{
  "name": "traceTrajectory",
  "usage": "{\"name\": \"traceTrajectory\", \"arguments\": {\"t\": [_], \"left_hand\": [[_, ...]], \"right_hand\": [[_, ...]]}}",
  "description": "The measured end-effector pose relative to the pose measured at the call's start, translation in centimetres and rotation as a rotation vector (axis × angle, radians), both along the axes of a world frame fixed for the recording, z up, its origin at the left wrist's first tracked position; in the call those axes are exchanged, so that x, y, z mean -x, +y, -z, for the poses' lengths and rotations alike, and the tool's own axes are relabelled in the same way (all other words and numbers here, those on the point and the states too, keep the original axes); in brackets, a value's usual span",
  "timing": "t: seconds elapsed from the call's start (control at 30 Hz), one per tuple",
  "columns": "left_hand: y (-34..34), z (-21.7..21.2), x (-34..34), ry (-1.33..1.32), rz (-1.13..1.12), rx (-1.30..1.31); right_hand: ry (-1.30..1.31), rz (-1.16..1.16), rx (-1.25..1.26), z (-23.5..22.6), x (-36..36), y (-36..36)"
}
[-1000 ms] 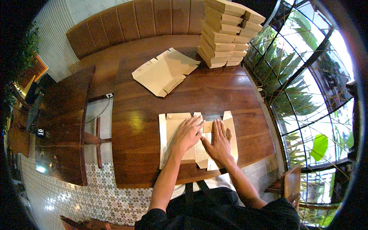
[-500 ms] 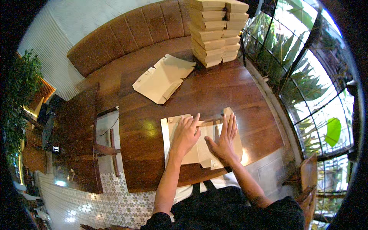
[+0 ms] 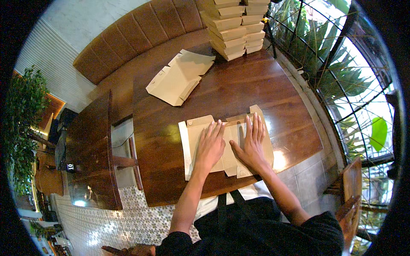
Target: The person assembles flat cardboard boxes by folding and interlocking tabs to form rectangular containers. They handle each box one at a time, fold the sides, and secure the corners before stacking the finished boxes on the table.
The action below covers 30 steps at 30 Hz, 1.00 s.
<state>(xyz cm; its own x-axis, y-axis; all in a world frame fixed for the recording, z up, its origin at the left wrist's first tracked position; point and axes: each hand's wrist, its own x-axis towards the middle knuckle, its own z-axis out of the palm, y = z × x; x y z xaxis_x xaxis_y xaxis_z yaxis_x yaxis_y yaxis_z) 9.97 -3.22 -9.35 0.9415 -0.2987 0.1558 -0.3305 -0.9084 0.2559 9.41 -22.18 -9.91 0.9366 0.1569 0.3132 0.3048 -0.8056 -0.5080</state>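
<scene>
An unfolded brown cardboard box [image 3: 194,138] lies on the wooden table close in front of me, with some flaps standing up along its edges. My left hand [image 3: 210,146] rests on its middle part, fingers stretched out and pointing away from me. On the right part of the same cardboard lies my right hand [image 3: 252,147], its fingers extended and thumb spread toward the left hand. Neither hand grips anything. Parts of the cardboard's creases are hidden beneath my palms.
A second flat cardboard box blank [image 3: 179,79] lies farther back on the table [image 3: 162,141]. Tall stacks of folded boxes [image 3: 232,36] stand at the far right. Behind runs a brown padded bench [image 3: 136,36]; another dark table [image 3: 92,149] is at left, a gridded window [image 3: 341,94] at right.
My left hand's fingers have come down flatter and closer together. The flap at the far middle edge is pressed lower. The whole view has shifted slightly.
</scene>
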Motion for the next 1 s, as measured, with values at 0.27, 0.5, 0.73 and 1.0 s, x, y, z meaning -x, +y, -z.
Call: {"name": "traceTrajectory", "arguments": {"t": [0.27, 0.5, 0.73, 1.0], "left_hand": [[0.1, -0.9, -0.1, 0.042, -0.004, -0.031], [3.0, -0.6, -2.3, 0.04, -0.105, 0.287], [4.5, -1.8, -2.9, 0.025, -0.17, 0.062], [4.5, 0.6, 2.0, 0.037, -0.11, 0.094]], "right_hand": [[-0.063, -0.191, 0.254, -0.3, -0.3, 1.3], [-0.018, -0.245, 0.318, 0.2, -1.5, 1.2], [-0.074, -0.177, 0.424, 1.5, -0.5, 1.6], [0.05, -0.124, 0.421, -0.3, 0.2, 2.7]]}}
